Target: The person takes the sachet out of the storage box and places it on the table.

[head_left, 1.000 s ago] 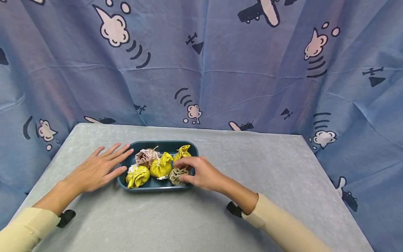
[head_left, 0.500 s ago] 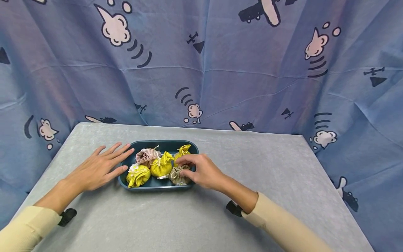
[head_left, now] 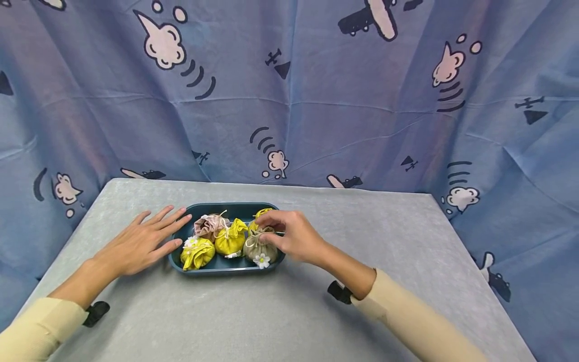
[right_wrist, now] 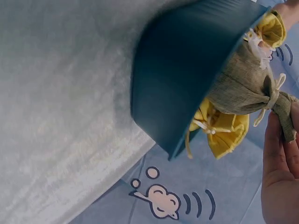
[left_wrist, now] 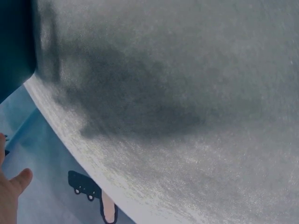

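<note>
My right hand (head_left: pixel 294 235) pinches the gathered neck of an olive-brown drawstring pouch (right_wrist: pixel 243 81) at the right end of a dark teal tray (head_left: pixel 212 272). A white flower (head_left: pixel 261 260) shows on the pouch's front. My left hand (head_left: pixel 140 242) lies with its fingers spread at the tray's left end, fingertips by the rim; nothing is held in it. Also in the tray are a pink pouch (head_left: pixel 209 226), a yellow pouch (head_left: pixel 229 243) in the middle and a yellow pouch (head_left: pixel 197 254) at front left. Another yellow pouch (right_wrist: pixel 226 133) is partly hidden behind my right hand.
The tray stands on a grey cloth-covered table (head_left: pixel 362 241), left of its middle. A blue patterned curtain (head_left: pixel 316 100) hangs behind the table's back edge. Black wrist straps (head_left: pixel 339 292) show at both sleeves.
My right hand has taken hold of the olive-brown pouch's neck and raised it slightly. The pouch has turned upright and its white flower now faces front. The left hand stays put.
</note>
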`<state>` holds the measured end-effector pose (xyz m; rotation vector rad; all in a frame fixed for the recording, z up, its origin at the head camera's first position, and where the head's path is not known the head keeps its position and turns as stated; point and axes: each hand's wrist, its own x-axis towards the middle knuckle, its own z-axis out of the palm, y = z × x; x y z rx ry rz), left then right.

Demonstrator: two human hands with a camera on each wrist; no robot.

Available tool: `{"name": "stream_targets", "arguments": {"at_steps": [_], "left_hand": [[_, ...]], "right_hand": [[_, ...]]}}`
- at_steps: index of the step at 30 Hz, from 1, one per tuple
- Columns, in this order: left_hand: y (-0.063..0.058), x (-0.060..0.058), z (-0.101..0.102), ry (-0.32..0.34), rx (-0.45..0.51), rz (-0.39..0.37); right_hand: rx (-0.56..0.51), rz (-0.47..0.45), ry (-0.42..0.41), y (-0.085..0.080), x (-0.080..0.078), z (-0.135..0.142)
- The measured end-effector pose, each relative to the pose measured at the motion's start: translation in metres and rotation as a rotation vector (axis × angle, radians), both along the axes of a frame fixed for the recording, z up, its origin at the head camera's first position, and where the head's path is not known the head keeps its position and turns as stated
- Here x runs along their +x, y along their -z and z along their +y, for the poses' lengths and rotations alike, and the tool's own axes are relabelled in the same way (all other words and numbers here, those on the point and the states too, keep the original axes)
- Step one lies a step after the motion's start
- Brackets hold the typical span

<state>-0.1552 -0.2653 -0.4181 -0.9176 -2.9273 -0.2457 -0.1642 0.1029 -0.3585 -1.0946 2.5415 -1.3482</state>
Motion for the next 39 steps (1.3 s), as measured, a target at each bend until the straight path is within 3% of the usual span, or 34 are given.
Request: {"name": "stream_targets", "arguments": {"at_steps": [14,24,29,39], "left_hand": [[0.002,0.001,0.0,0.0,0.012,0.01],[0.002,0.001,0.001,0.009,0.018,0.026],[0.001,0.001,0.002,0.006,0.017,0.02],[0.002,0.001,0.001,0.005,0.014,0.018]], "right_hand": [[0.021,0.025,0.003,-0.039,-0.006,0.015],[0.03,0.085,0.053,-0.06,-0.009,0.05],[0.058,0.114,0.107,-0.063,-0.012,0.072],[0.076,0.07,0.215,-0.057,-0.016,0.102]]}}
